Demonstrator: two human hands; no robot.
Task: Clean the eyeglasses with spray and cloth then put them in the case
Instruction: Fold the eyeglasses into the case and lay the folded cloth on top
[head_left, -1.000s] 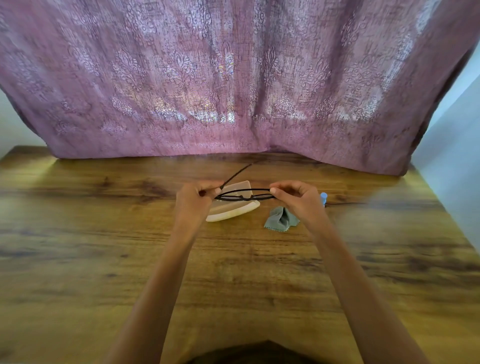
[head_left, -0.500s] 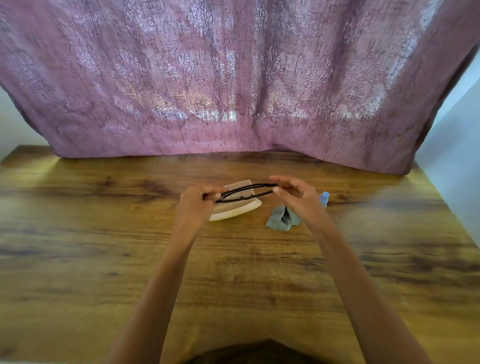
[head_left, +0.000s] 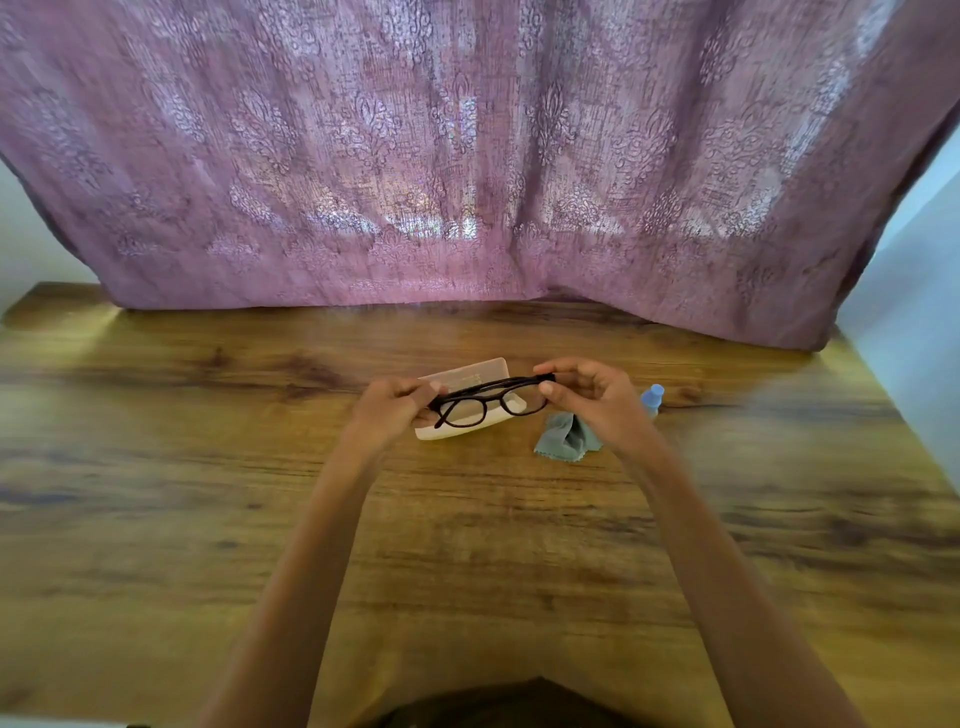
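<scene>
Temples on the black oval-rimmed plastic eyeglasses (head_left: 485, 402) are folded now, where one stuck out a second ago, so I judge cleaning is done and only stowing remains. My left hand (head_left: 389, 410) and right hand (head_left: 592, 400) each pinch one end in curled fingers, just above the cream hard case (head_left: 452, 435), seemingly open, on the wooden bench (head_left: 208, 467). A crumpled grey-green cloth (head_left: 563, 441) and small blue-capped spray bottle (head_left: 652, 399) sit right of it, out of the way.

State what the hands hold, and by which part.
The eyeglasses, held by both hands: the left hand pinches the frame's left end, the right hand its right end.
</scene>
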